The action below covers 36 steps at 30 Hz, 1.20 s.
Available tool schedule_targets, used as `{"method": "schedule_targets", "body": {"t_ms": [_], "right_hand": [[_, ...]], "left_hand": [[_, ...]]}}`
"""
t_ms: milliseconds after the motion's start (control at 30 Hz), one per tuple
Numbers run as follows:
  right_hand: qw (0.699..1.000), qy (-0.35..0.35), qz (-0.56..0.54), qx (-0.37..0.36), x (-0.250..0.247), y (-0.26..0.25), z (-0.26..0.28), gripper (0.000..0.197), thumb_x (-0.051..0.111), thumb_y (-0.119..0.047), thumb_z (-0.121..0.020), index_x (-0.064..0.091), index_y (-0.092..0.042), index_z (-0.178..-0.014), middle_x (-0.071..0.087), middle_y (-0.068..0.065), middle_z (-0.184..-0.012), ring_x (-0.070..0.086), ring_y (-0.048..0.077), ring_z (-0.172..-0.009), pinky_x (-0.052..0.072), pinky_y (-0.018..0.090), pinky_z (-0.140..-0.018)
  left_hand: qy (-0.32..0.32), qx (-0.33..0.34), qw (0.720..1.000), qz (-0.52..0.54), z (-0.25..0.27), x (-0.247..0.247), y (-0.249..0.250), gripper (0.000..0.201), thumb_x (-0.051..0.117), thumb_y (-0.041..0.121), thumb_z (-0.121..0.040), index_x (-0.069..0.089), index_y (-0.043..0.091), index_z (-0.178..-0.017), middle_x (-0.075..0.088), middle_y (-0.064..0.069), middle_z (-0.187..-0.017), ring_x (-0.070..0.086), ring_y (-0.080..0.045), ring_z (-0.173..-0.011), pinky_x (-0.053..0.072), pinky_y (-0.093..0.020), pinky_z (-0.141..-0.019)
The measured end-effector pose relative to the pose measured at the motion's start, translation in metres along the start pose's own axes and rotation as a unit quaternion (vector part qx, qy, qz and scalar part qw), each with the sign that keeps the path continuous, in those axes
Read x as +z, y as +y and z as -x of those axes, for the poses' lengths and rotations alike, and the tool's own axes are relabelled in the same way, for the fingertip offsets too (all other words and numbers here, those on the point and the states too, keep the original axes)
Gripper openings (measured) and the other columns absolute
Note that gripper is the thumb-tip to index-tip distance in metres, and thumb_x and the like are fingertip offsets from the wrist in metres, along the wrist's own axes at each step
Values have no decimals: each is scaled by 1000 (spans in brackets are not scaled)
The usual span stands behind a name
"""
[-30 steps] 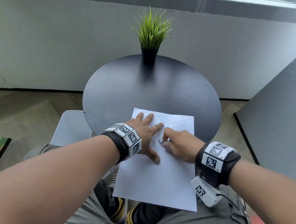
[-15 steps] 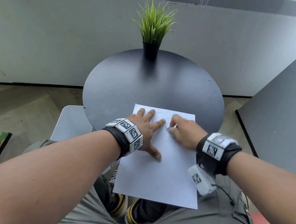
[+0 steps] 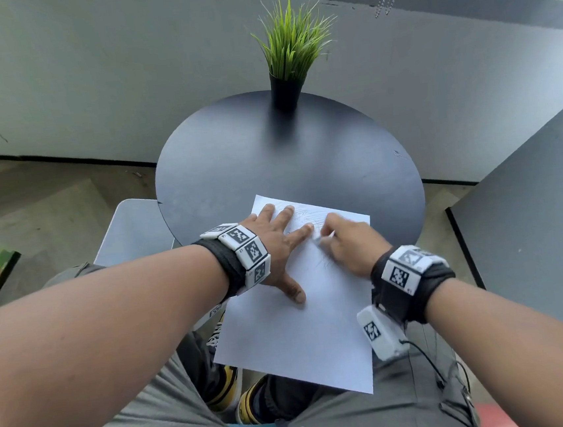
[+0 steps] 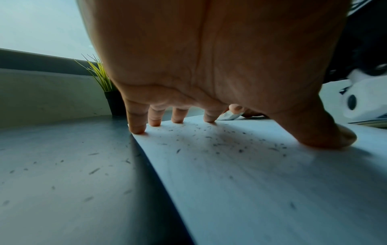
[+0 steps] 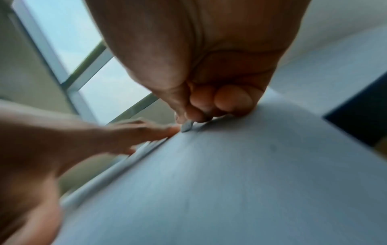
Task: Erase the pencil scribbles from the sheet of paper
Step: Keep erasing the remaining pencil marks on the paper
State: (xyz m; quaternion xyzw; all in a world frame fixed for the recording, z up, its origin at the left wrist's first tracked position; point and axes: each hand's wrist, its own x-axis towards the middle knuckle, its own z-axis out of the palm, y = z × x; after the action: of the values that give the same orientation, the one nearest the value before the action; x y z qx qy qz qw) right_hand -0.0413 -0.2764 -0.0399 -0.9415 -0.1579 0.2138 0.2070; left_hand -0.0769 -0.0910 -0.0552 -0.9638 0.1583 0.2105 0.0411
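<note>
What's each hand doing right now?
Left hand: open, fingers spread flat, pressing the white sheet of paper.
Right hand: pinching a small pale eraser against the sheet.

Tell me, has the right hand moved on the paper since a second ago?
Yes. The right hand slid up the sheet of paper toward its far edge, away from the left hand's thumb, which stayed planted.

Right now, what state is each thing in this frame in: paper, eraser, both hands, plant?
paper: flat on the table, near end overhanging its edge, faint scribbles left at the far end, eraser crumbs on it
eraser: pinched in the right hand, tip on the paper
left hand: fingers spread, pressing the paper down
right hand: curled round the eraser
plant: upright at the table's far edge
</note>
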Motion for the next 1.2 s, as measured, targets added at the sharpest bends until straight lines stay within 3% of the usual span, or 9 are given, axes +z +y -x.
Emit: {"method": "schedule_targets", "body": {"t_ms": [67,167,233,367,500,700,867,1033,1200], "right_hand": [[1000,26,-5,10,-3,4,-2,14,53,-36,-95,53,-22,-98,65,6,-97,58,27,-92,42,32,-74],[992,-70,40,-98,20,-12,24,11,52,-30,-96,54,-25,-106,67,7,-99,60,29,-92,45,34,-77],[988,-96,46,-110,21,-8,27,13,53,-35,-96,54,-26,-105,68,6,-98,60,29,-92,47,36,-79],[999,28,7,-18,0,10,9,13,52,-37,-95,51,-25,-99,67,6,-96,59,29,-91,49,36,-78],[988,-78,46,-121,28,-11,43,11,52,-33,-98,52,-23,-102,67,7,-95,59,29,-89,49,38,-78],[999,40,-2,20,-7,16,11,14,54,-36,-95,53,-23,-97,65,6,-93,60,28,-86,49,35,-76],[989,-95,30,-107,22,-4,44,11,54,-36,-97,55,-26,-102,67,3,-93,57,24,-85,47,33,-75],[998,20,-42,44,-12,33,1,22,58,-51,-90,52,-30,-93,68,4,-85,64,23,-78,54,35,-73],[998,20,-24,50,-15,38,-5,16,55,-44,-93,51,-29,-95,67,8,-89,63,26,-84,51,35,-78]], "left_hand": [[-2,-1,1000,4,1,0,0,142,56,100,-46,-4,37,-158,-3,-11,-167,1,-42,-149,19,-54,-121],[-1,1,1000,7,1,-1,1,141,58,99,-48,-2,35,-158,-3,-12,-167,1,-43,-150,19,-54,-121],[-3,1,1000,6,1,-1,1,142,58,98,-48,-5,36,-158,-5,-12,-167,-1,-44,-150,18,-54,-121],[-10,-4,1000,5,1,-2,1,142,58,98,-49,-7,36,-158,-6,-11,-167,-2,-42,-150,17,-54,-122],[-7,-1,1000,9,2,-2,3,141,59,98,-49,-6,36,-158,-6,-11,-167,-1,-42,-150,18,-54,-121],[-13,-9,1000,6,2,-4,3,140,60,97,-50,-6,36,-158,-6,-10,-167,-1,-43,-150,17,-55,-121],[-11,0,1000,12,1,-3,2,140,61,96,-50,-5,36,-158,-7,-11,-167,-2,-43,-150,18,-55,-121],[-13,0,1000,10,3,-6,0,139,60,96,-51,-3,36,-159,-6,-10,-167,-4,-40,-151,15,-54,-122],[19,18,999,26,-5,-8,11,128,54,97,-58,23,19,-154,0,-8,-168,3,-34,-152,21,-51,-121]]}}
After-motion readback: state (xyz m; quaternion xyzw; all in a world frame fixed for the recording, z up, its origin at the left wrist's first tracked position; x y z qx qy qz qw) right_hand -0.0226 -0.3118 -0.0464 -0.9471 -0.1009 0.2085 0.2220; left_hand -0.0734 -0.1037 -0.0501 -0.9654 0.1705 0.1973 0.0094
